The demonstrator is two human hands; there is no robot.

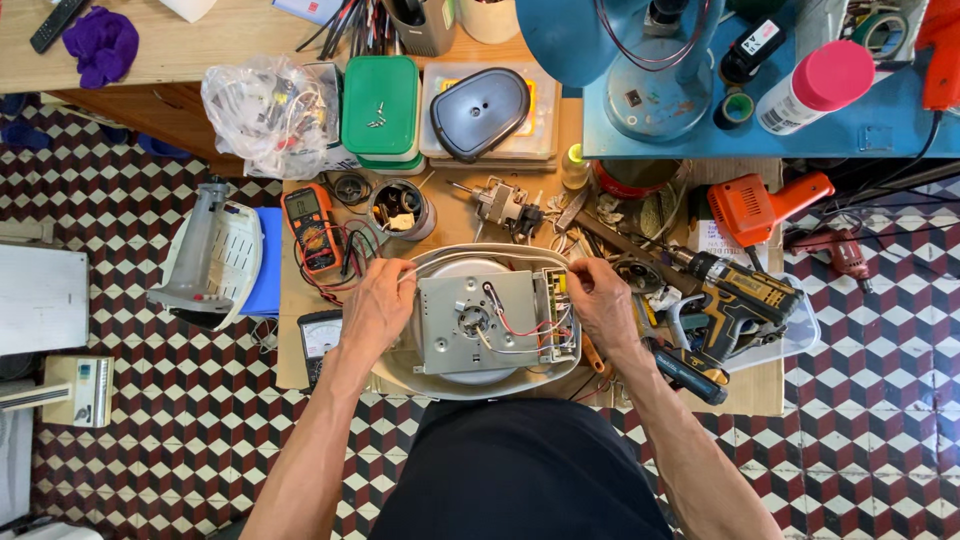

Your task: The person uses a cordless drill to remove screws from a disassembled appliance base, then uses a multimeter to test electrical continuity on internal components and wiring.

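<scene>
Appliance base: an overturned oval white appliance base [480,385] lay near the front edge of the table [770,395], just in front of the person, with a grey metal plate [445,335] and red and white wires exposed on its underside.
Left hand: the left hand [377,305] rested on the left rim of the base, fingers curled over the edge; a white cord ran out from under the fingertips, and whether they pinched it could not be told.
Right hand: the right hand [603,300] lay against the right end, fingers bent at the small circuit board [556,315]; the fingertips were hidden behind the board's edge, so its grasp could not be made out.
Hidden: the near rim of the base was partly covered by the person's dark clothing.
Left side: an orange multimeter [310,225] with tangled leads sat near the left hand; a second meter [320,335] was half hidden under the forearm.
Right side: a yellow and black cordless drill [745,295] lay in a clear tray, just beside the right wrist.
Cut off: a blue lamp [600,40] and green box [380,105] stood farther back, the lamp cropped by the top edge.
</scene>
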